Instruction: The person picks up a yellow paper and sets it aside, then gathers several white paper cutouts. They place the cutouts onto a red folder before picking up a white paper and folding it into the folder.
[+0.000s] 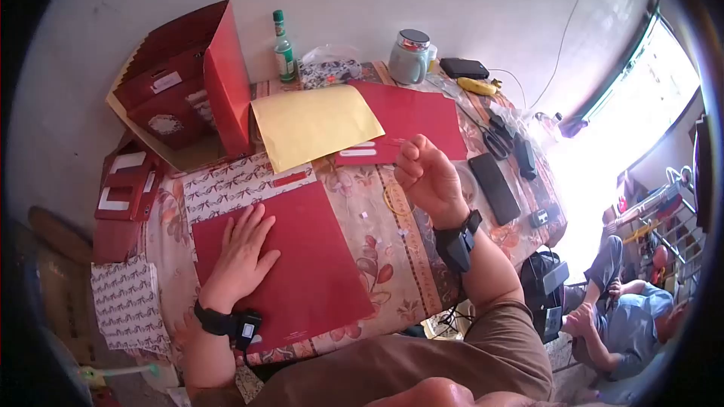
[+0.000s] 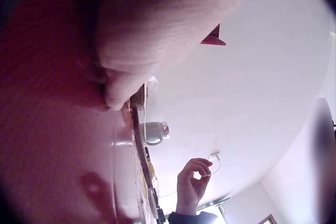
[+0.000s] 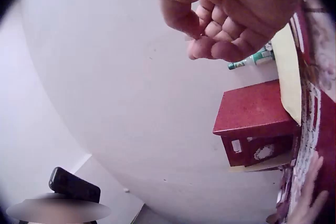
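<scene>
Floral-printed cloth covered the surface point(image 1: 385, 256) under a plain white wall. The left hand point(image 1: 241, 252) lay flat, fingers straight and slightly spread, on a smooth matte red card sheet point(image 1: 317, 279), a rectangle at 6 o'clock. Bow-patterned paper point(image 1: 226, 188) touched its far edge. The right hand point(image 1: 430, 177) was raised near the centre, fingers curled and pressed together against the thumb; whether they pinched anything could not be told. A yellow sheet point(image 1: 313, 124) lay at 12 o'clock, a boxy red carton point(image 1: 188, 83) at 10.

Black wrist straps point(image 1: 223, 322), small mounted cameras point(image 1: 247, 329), brown clothing point(image 1: 452, 354)
</scene>
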A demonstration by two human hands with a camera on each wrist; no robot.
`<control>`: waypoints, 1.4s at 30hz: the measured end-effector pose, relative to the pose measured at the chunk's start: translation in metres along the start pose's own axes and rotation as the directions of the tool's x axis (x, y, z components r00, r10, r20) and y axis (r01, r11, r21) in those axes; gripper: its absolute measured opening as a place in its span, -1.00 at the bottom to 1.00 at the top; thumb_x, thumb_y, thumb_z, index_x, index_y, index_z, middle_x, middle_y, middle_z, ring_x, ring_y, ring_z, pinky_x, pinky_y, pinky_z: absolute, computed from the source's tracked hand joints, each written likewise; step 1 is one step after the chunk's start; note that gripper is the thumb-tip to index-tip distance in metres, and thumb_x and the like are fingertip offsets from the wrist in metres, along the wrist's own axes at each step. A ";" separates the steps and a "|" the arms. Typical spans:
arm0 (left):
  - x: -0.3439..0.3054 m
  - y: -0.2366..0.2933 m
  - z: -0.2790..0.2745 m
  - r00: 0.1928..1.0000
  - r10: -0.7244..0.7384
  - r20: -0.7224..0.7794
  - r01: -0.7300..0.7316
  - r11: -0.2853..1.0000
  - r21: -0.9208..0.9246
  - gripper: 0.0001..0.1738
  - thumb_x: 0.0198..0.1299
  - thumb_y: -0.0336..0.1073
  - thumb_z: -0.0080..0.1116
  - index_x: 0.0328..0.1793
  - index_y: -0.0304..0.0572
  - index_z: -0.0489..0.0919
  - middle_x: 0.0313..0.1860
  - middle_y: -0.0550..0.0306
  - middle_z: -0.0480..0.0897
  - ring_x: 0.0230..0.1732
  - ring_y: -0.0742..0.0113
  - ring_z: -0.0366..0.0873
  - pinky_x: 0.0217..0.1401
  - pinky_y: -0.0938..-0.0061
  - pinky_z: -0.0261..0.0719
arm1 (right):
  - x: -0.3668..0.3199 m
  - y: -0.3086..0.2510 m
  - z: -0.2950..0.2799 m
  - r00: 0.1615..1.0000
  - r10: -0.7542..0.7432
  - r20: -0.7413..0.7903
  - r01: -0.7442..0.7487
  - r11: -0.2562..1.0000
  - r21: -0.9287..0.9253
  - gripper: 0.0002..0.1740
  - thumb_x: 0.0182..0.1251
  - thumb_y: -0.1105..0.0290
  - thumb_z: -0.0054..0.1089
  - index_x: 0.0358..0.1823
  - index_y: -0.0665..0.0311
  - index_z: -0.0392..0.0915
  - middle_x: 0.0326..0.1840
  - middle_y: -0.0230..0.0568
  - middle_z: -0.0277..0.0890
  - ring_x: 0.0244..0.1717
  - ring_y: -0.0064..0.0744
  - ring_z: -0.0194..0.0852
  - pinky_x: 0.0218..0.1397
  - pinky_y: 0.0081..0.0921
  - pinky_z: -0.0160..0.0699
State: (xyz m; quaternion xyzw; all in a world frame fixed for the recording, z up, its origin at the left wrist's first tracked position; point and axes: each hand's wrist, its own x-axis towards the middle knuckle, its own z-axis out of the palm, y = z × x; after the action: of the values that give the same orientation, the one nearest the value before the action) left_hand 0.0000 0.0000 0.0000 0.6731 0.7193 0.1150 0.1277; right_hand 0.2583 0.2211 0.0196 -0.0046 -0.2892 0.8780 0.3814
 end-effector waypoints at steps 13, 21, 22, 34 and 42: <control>0.001 0.001 -0.001 1.000 0.002 -0.023 -0.002 1.000 -0.003 -0.35 0.24 -0.20 0.10 0.43 -0.11 0.20 0.53 0.00 0.06 0.56 0.07 -0.12 0.56 0.08 -0.20 | 0.001 0.003 -0.001 1.000 0.010 0.008 -0.011 0.997 0.081 -0.97 0.29 0.44 0.05 -0.27 0.19 0.42 -0.37 -0.35 0.40 -0.46 -0.56 0.22 -0.36 -0.59 0.25; 0.000 -0.002 0.003 0.998 0.031 -0.050 -0.030 1.000 0.003 -0.34 0.22 -0.22 0.13 0.43 -0.14 0.20 0.52 -0.04 0.06 0.56 0.06 -0.11 0.56 0.07 -0.19 | 0.002 0.005 -0.001 0.996 -0.006 0.085 0.010 0.999 -0.042 -0.86 0.38 0.37 -0.09 -0.32 0.23 0.42 -0.41 -0.22 0.45 -0.47 -0.42 0.31 -0.33 -0.52 0.29; 0.000 -0.003 0.003 0.998 0.037 -0.058 -0.037 0.999 0.007 -0.34 0.22 -0.22 0.13 0.43 -0.14 0.20 0.52 -0.04 0.07 0.56 0.07 -0.11 0.56 0.07 -0.18 | 0.002 0.005 0.000 0.999 -0.005 0.048 0.008 0.997 -0.078 -0.86 0.35 0.35 -0.08 -0.32 0.23 0.43 -0.40 -0.24 0.40 -0.48 -0.42 0.25 -0.35 -0.51 0.27; 0.001 -0.004 0.005 0.997 0.038 -0.064 -0.037 0.999 0.013 -0.35 0.20 -0.27 0.15 0.41 -0.13 0.23 0.53 0.00 0.07 0.56 0.09 -0.09 0.55 0.07 -0.16 | 0.004 0.005 -0.001 0.994 -0.093 0.051 0.102 0.967 -0.233 -0.60 0.51 0.16 -0.28 -0.35 0.26 0.43 -0.41 -0.18 0.47 -0.17 -0.23 0.46 -0.04 -0.34 0.36; 0.001 -0.005 0.006 0.997 0.035 -0.065 -0.034 0.999 0.024 -0.36 0.20 -0.26 0.14 0.41 -0.15 0.23 0.53 -0.01 0.06 0.56 0.09 -0.09 0.55 0.06 -0.15 | 0.000 0.010 0.006 0.968 -0.228 0.103 0.212 0.526 -0.824 -0.64 0.52 0.26 -0.21 -0.23 0.36 0.51 -0.40 -0.23 0.54 -0.10 -0.32 0.56 0.15 -0.30 0.39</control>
State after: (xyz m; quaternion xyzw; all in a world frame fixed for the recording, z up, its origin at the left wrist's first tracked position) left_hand -0.0024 0.0011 -0.0072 0.6827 0.7127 0.1310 0.0943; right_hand 0.2508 0.2129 0.0192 -0.1545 -0.6627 0.5829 0.4440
